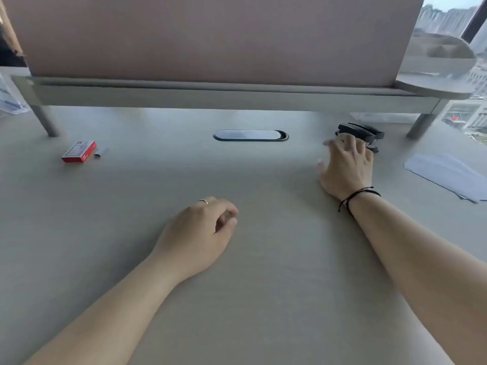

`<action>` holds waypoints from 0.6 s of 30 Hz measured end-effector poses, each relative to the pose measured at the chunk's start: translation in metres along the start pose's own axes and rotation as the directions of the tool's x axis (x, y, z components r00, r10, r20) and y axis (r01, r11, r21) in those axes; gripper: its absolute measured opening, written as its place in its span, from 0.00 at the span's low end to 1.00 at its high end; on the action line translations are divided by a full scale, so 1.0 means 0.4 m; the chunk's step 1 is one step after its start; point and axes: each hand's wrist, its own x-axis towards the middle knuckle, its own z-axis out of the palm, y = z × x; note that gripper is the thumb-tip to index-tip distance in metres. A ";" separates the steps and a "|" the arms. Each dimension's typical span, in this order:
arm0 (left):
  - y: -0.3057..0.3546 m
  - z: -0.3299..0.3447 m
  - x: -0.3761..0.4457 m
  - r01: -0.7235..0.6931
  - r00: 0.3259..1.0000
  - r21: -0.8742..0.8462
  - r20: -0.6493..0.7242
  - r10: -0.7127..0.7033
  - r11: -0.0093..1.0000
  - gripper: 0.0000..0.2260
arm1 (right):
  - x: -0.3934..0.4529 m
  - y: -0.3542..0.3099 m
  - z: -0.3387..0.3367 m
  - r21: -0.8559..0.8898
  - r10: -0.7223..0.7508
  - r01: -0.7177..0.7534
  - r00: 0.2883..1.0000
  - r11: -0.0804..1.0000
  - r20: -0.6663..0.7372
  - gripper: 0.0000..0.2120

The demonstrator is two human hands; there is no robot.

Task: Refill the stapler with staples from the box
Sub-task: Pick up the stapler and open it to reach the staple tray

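Stapler: the black stapler sits on the tabletop at the far right, under the raised shelf, its long axis running roughly left to right.
Right hand: the right hand lies just this side of the stapler, fingers spread and loose, its fingertips overlapping the stapler's near edge; blur hides whether they touch it. This grip is open and holds nothing.
Left hand: the left hand rests near the middle of the tabletop, fingers curled loosely inward; nothing shows inside this grip.
Staple box: the red staple box lies far left, well apart from both hands, with a loose strip of staples just beside its right end.
Key relation: the stapler lies straight beyond the right hand's fingertips, so the right hand is plainly the nearer one; the box is on the left hand's side, though still a long reach away.
Likely next move: closing the right hand over the stapler's body, across its long axis.
Writing: the box lid carries a pale label, too small and blurred to read; no brand is legible on the stapler.
Other: white paper sheets lie at the right edge, clear of the stapler.
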 end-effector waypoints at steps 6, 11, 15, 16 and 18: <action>-0.016 0.007 0.010 0.073 0.994 -0.130 -0.066 -0.082 0.989 0.05 | 0.099 0.077 0.047 -0.123 0.241 -0.239 0.971 0.963 -0.001 0.26; -0.019 0.009 0.012 0.073 0.993 -0.125 -0.087 -0.084 0.989 0.04 | 0.136 0.091 0.063 -0.114 0.276 -0.285 0.957 0.952 -0.090 0.18; -0.019 0.008 0.008 0.080 0.993 -0.136 -0.078 -0.091 0.987 0.05 | 0.145 0.104 0.056 0.098 0.320 -0.311 0.942 0.945 -0.104 0.18; -0.020 0.007 0.008 0.082 0.993 -0.140 -0.072 -0.093 0.987 0.05 | 0.147 0.110 0.052 0.184 0.345 -0.327 0.936 0.927 -0.072 0.20; -0.020 0.007 0.009 0.076 0.994 -0.143 -0.070 -0.087 0.987 0.05 | 0.145 0.115 0.042 0.306 0.377 -0.348 0.925 0.886 -0.041 0.20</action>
